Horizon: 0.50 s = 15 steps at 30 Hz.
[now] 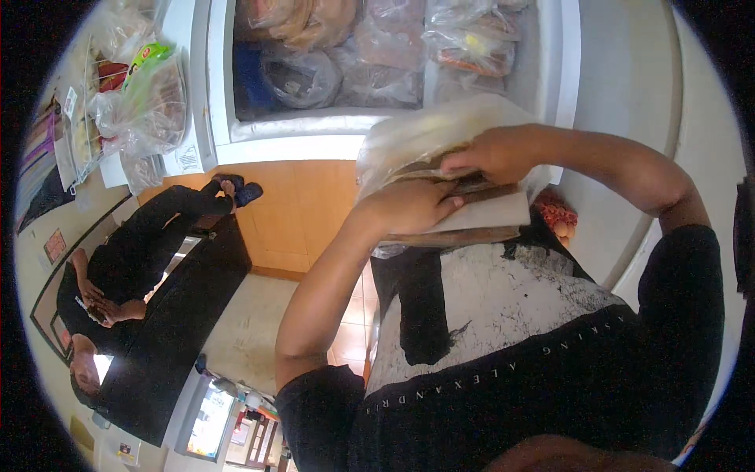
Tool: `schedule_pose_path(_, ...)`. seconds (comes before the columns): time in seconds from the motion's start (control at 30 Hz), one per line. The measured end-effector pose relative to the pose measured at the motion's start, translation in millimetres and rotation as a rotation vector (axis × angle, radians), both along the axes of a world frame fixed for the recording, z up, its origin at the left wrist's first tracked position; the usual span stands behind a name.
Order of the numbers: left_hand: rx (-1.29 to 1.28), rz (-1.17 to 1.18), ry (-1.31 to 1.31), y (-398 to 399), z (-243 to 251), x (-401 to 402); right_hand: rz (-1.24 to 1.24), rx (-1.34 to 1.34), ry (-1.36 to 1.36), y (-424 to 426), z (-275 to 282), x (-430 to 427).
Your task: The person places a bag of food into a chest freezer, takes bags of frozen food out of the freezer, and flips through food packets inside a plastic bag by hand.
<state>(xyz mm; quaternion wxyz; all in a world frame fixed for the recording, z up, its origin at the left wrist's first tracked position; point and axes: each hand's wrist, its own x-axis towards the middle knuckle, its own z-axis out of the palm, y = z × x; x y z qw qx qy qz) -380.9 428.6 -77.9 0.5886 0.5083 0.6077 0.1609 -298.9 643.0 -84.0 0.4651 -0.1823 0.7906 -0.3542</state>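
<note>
A large translucent plastic bag [436, 124] rests against the near rim of a chest freezer, close to my torso. Flat, brownish contents and a whitish layer [492, 213] show inside and below its folds; what they are is unclear. My left hand [410, 206] grips the bag's near side, thumb over the pale layer. Bent over the bag's opening, my right hand [507, 154] has its fingers at the folds, with the fingertips partly hidden by plastic. In front of both hands, the open chest freezer [295, 127] holds several plastic-wrapped packs [389, 44].
Bagged goods [147, 100] stand on a white surface at left. A person in dark clothes [141, 248] is beside a black counter [194, 312]. A red net bag of eggs [557, 215] sits by my right side, near a pale wall [625, 118]. Tiled floor [351, 324] shows below.
</note>
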Motion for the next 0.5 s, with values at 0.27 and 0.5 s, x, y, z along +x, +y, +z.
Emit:
schedule_pose_path(0.27, 0.075, 0.561, 0.128, -9, 36, 1, -0.112, -0.166, -0.006, 9, 6, 15)
schedule_pose_path(0.5, 0.201, 0.112, 0.251, 14, 0, 2, -0.066, -0.172, 0.044, 4, 12, 18)
